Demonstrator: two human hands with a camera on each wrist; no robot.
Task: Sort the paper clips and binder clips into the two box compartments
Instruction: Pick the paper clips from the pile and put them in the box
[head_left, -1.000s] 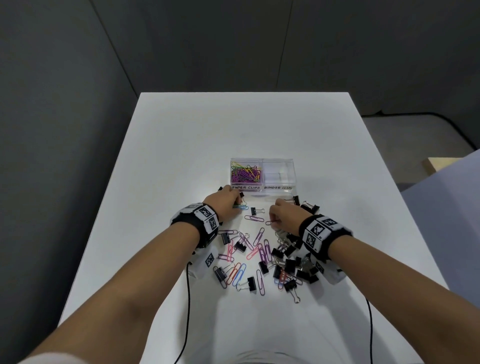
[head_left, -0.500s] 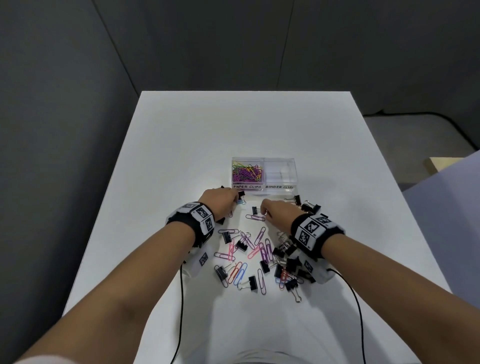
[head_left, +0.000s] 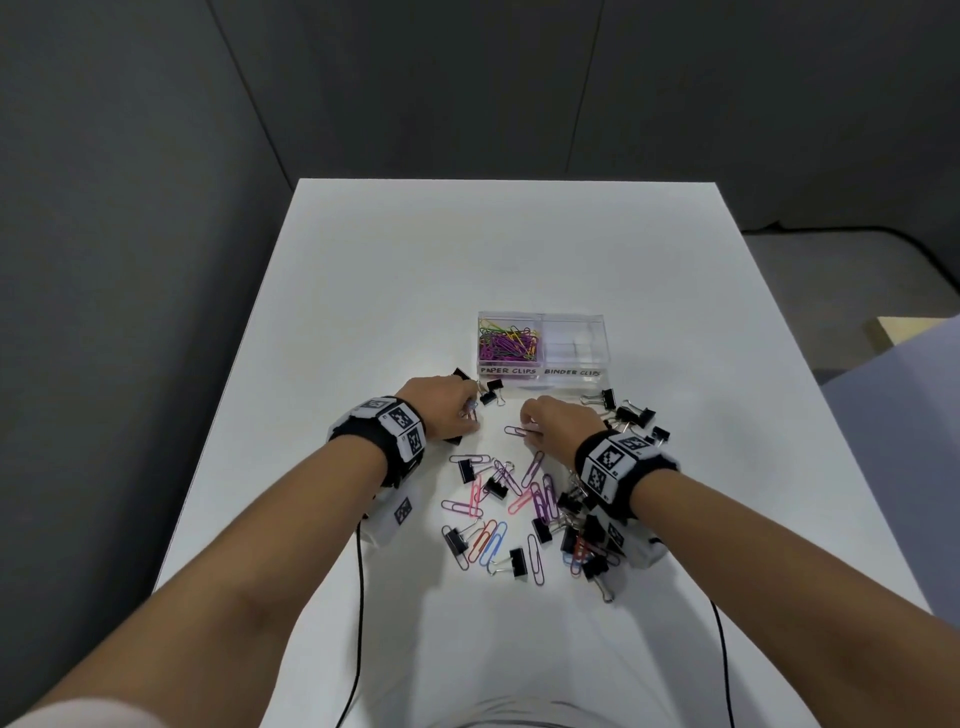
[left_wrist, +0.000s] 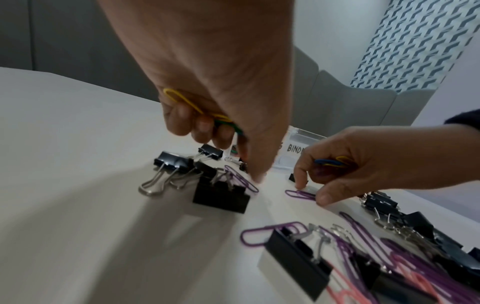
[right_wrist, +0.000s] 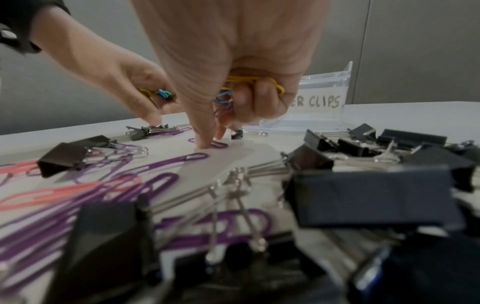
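Observation:
A clear two-compartment box (head_left: 543, 370) stands mid-table. Its left side, labelled PAPER CLIPS, holds several coloured paper clips (head_left: 506, 343); nothing shows in the right side, labelled BINDER CLIPS. Loose paper clips (head_left: 540, 493) and black binder clips (head_left: 636, 415) lie scattered in front of it. My left hand (head_left: 467, 410) grips yellow and green paper clips (left_wrist: 192, 107) in curled fingers, and its thumb points down at a purple clip (left_wrist: 241, 181). My right hand (right_wrist: 213, 139) holds yellow and blue clips (right_wrist: 253, 82), while thumb and forefinger pinch a purple paper clip (head_left: 517, 430) lying on the table.
The white table (head_left: 493, 249) is bare beyond the box. Black cables (head_left: 358, 623) run from both wrists toward its front edge. A large binder clip (left_wrist: 221, 197) lies under my left hand. Grey walls stand close to the left and back.
My right hand has shifted left and forward onto the purple paper clip. The left hand has stayed near the box's front left; the light-blue clip by its fingers has left the table.

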